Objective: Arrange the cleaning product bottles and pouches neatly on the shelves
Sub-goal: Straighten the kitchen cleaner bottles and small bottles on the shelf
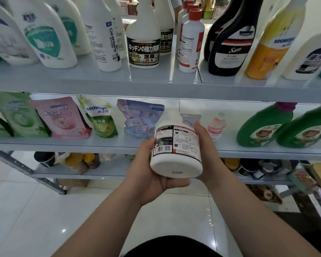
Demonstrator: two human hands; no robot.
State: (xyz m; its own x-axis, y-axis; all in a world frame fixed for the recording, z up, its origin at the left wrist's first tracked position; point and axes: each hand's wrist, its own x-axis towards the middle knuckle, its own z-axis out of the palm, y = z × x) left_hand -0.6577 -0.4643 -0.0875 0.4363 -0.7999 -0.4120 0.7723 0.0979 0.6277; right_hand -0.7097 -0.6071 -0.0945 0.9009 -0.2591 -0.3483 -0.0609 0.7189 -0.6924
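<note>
I hold a white bottle [176,149] with a black-and-red label and barcode in both hands, tilted with its base toward me, in front of the middle shelf [100,144]. My left hand [152,169] cups its base and left side. My right hand [208,154] grips its right side. Behind the bottle stand a blue pouch [137,119] and a small pink bottle [216,127]. Left of them are a green-white pouch [102,117], a pink pouch [63,117] and green pouches [17,115]. Two green bottles [267,125] stand at the right.
The top shelf [156,84] carries white spray bottles [144,43], red-capped bottles [191,41], dark bottles [230,43] and a yellow bottle [272,45]. A lower shelf [104,171] holds mixed cans and jars. Glossy white floor tiles lie below.
</note>
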